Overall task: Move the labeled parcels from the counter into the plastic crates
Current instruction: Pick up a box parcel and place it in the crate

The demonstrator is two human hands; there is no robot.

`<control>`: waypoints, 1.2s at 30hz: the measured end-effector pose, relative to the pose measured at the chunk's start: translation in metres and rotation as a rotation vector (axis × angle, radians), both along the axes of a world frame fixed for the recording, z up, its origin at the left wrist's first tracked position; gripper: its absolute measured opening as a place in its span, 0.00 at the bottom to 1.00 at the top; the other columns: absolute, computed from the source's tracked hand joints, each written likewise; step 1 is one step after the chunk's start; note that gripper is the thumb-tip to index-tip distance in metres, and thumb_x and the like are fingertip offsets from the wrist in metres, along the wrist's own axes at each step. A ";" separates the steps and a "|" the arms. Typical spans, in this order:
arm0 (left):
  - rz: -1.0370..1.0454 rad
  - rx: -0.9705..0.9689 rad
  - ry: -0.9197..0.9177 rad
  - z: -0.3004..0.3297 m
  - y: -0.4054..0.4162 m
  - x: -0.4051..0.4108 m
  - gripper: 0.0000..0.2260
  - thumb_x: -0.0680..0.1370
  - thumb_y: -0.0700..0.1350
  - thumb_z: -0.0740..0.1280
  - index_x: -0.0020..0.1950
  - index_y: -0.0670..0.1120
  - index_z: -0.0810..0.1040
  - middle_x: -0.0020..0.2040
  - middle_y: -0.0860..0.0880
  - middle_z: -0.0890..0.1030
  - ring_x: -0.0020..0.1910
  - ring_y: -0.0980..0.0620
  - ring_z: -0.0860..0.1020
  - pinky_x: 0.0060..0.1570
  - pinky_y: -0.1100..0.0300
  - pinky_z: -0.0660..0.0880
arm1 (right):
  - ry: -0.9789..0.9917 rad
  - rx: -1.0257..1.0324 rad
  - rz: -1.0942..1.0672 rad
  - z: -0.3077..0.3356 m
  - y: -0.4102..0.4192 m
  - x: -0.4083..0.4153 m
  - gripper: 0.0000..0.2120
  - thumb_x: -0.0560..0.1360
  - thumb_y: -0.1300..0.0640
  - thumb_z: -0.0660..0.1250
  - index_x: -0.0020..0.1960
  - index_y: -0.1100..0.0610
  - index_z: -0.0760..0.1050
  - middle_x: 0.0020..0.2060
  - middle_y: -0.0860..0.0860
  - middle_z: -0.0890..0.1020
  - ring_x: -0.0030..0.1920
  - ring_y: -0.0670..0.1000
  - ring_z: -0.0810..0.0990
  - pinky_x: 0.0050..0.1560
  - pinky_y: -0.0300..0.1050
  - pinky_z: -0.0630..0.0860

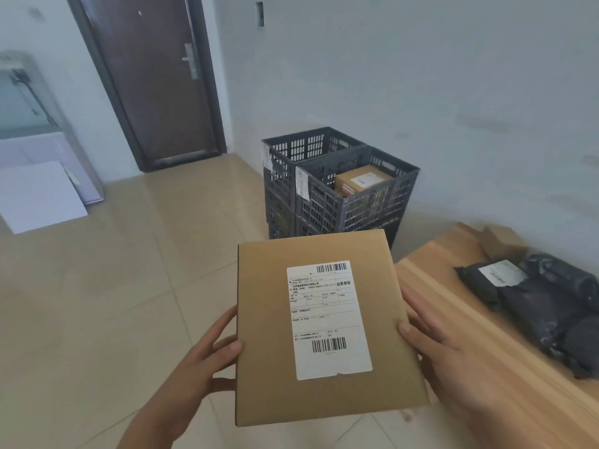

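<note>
Pale tiled floor [97, 303] stretches ahead of me to a dark door [152, 79], and against the far wall sit the grey plastic crates [340, 202], stacked two high in a pair. I've got a flat cardboard parcel [324, 325] up in front of me, label face-up, likely so I can read it before choosing a crate. My left hand [201, 367] grips its left edge, thumb curled onto the top face; my right hand [434, 348] clamps the right edge the same way, thumb on top, fingers hidden beneath. Holding it level between both hands keeps it steady for the carry. One boxed parcel [363, 181] already lies in the nearer top crate. Off to my right, the wooden counter [453, 319] has black bagged parcels [534, 306] waiting, one showing a white label.
</note>
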State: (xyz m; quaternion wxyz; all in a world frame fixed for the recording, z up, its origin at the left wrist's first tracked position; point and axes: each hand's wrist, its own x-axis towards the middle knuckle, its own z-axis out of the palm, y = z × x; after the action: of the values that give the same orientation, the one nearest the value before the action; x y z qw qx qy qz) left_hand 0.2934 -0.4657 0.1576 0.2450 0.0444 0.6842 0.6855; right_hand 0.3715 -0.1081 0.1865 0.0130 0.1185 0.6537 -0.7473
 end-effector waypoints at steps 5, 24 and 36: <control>-0.018 0.021 -0.002 0.002 -0.031 -0.002 0.27 0.74 0.62 0.74 0.70 0.74 0.71 0.67 0.52 0.82 0.64 0.50 0.82 0.52 0.54 0.83 | 0.045 -0.014 0.020 -0.010 -0.027 -0.002 0.25 0.77 0.52 0.68 0.72 0.35 0.74 0.68 0.47 0.82 0.65 0.53 0.83 0.58 0.57 0.78; 0.085 -0.045 -0.011 -0.011 -0.055 -0.126 0.28 0.75 0.56 0.71 0.72 0.74 0.69 0.67 0.54 0.82 0.65 0.51 0.82 0.53 0.54 0.83 | -0.021 -0.114 0.114 -0.044 -0.042 -0.175 0.28 0.71 0.53 0.75 0.70 0.38 0.77 0.67 0.49 0.82 0.63 0.57 0.84 0.58 0.57 0.79; 0.190 -0.081 -0.005 -0.001 -0.033 -0.279 0.30 0.77 0.51 0.74 0.75 0.70 0.68 0.69 0.52 0.81 0.67 0.47 0.81 0.60 0.43 0.78 | -0.053 -0.230 0.243 -0.052 -0.017 -0.352 0.39 0.66 0.49 0.82 0.74 0.41 0.72 0.67 0.51 0.82 0.65 0.59 0.82 0.66 0.65 0.77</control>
State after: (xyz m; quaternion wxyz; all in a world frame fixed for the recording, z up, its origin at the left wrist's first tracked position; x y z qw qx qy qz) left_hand 0.0149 -0.4992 0.1565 0.1820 -0.0322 0.7118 0.6776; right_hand 0.0194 -0.1247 0.1347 0.1340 0.0558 0.5728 -0.8067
